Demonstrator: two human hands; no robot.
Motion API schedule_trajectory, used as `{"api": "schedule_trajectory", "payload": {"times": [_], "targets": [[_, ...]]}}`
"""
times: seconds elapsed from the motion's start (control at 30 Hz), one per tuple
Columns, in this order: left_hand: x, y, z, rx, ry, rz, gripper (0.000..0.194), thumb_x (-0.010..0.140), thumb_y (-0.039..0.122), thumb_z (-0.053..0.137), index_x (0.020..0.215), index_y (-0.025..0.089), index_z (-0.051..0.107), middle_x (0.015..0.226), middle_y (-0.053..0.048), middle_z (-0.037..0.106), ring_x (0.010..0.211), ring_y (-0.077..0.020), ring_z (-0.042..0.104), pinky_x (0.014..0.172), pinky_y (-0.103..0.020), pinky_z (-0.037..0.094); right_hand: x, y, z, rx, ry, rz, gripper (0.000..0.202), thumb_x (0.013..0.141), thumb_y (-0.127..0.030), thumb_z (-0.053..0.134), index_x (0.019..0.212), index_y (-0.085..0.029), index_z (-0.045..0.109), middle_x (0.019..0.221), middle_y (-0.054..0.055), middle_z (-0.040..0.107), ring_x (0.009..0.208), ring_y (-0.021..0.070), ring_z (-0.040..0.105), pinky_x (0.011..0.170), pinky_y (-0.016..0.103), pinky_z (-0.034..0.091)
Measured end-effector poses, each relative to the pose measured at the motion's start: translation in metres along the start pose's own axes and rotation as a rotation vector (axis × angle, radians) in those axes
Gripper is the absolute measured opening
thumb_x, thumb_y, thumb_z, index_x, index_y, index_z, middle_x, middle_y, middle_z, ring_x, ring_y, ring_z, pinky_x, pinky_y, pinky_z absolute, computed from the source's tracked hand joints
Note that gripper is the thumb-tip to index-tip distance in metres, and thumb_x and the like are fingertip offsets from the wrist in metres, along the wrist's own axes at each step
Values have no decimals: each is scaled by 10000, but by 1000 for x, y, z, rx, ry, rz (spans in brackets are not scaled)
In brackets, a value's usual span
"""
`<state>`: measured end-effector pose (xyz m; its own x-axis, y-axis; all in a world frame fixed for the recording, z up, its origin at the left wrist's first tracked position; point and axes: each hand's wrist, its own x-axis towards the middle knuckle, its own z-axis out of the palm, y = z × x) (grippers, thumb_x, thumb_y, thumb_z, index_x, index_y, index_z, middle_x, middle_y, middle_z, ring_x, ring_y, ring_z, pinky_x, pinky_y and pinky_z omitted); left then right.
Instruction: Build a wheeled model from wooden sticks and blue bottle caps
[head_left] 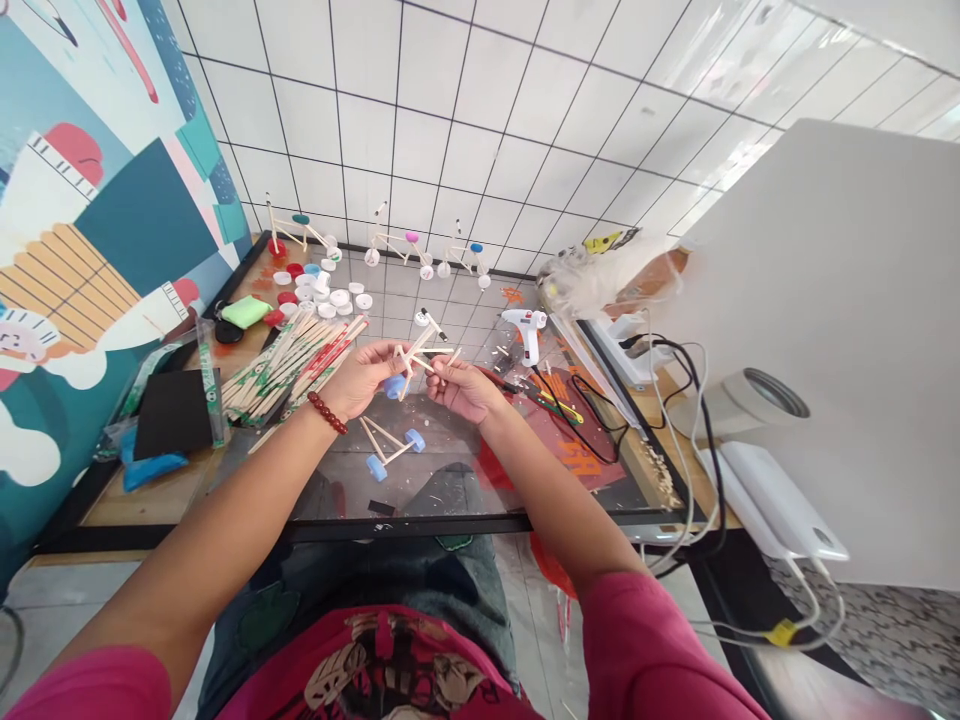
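Angular pale wooden-stick frame [409,356], held between: left hand [367,377] pinching its left side, right hand [465,388] pinching a rightward-running stick [424,363]

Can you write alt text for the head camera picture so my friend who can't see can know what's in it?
A person's left hand and right hand hold a small stick frame over a table. Sticks and caps lie to the left, a glue gun to the right, and three stick models stand behind.

Orange print [579,462] on red sheet [592,432], printed stick wrappers [330,358], all unreadable
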<state>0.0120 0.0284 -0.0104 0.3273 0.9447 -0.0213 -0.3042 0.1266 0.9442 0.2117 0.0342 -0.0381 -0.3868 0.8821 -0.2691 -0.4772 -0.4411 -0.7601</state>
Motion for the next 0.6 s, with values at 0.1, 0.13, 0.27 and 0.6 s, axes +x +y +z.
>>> {"api": "schedule_trajectory", "payload": {"times": [0.1,0.13,0.27,0.6], "targets": [[-1,2,0,-10,-24,11,401,581,385,913,880,167,760,670,-12,657,577,-118,577,511,-237,444,-1,-2,-1,-5,-6,-12,343,642,-204,908,795,-187,601,649,-63,614,598,65,578,624,203,509],[-1,2,0,-15,-28,14,393,593,374,908,895,168,764,676,-13,658,587,-121,584,517,-239,451,-1,-3,-1,-13,-6,-19,331,656,-208,900,793,-189,599,656,-61,614,598,64,575,623,205,509],[-2,3,-3,-51,-49,17,342,641,315,877,936,174,779,740,-30,680,684,-142,633,587,-249,492,-2,-4,-1,-13,-4,-35,311,670,-212,888,789,-190,602,676,-56,613,599,61,568,617,202,506],[-2,2,-1,-69,0,24,448,549,416,949,902,188,795,760,-34,719,700,-152,667,637,-275,521,-4,-1,1,40,-19,6,329,657,-173,884,771,-197,576,660,-64,603,585,67,560,605,204,514]]}}
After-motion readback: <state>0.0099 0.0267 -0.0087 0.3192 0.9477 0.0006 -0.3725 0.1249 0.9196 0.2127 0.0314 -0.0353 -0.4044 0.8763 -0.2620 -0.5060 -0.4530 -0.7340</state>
